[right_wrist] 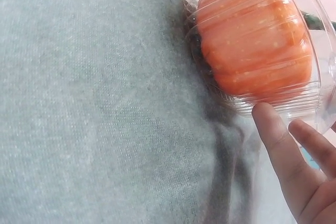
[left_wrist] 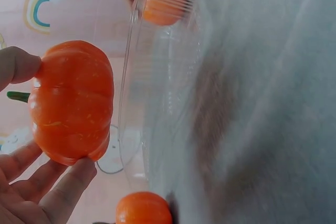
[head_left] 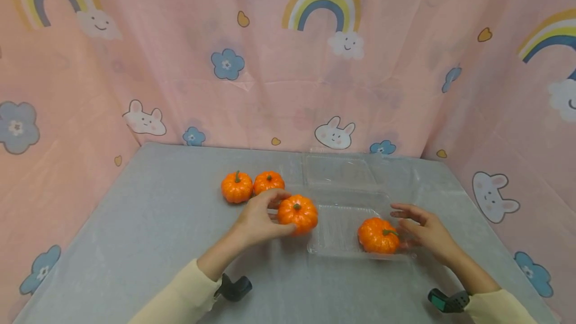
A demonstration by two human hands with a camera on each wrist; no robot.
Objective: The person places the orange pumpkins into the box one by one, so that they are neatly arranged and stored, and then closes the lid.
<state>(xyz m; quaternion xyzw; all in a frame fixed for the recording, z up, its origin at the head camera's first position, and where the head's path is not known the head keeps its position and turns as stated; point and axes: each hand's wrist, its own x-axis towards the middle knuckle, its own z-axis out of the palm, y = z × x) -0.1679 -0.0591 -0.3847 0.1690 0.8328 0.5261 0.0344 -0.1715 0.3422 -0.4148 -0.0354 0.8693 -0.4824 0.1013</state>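
Between thumb and fingertips, my left hand [head_left: 263, 219] grips a small orange toy pumpkin [head_left: 297, 214] by its sides, just left of a clear plastic clamshell box [head_left: 333, 253]. In the left wrist view this pumpkin [left_wrist: 73, 103] hangs above the table, its green stem facing the palm. Another pumpkin [head_left: 379, 236] sits in the right part of the box, seen through the ribbed wall in the right wrist view. My right hand [head_left: 427, 234] is at the box's right side, fingers loosely extended, fingertips [right_wrist: 265, 114] right at the wall. It holds nothing.
Two more pumpkins, one left [head_left: 236, 187] and one right [head_left: 269, 182], stand side by side behind my left hand. The box's raised clear lid [head_left: 339, 171] lies back toward the far edge. A pink patterned curtain [head_left: 270, 89] encloses the grey-covered table [head_left: 148, 224].
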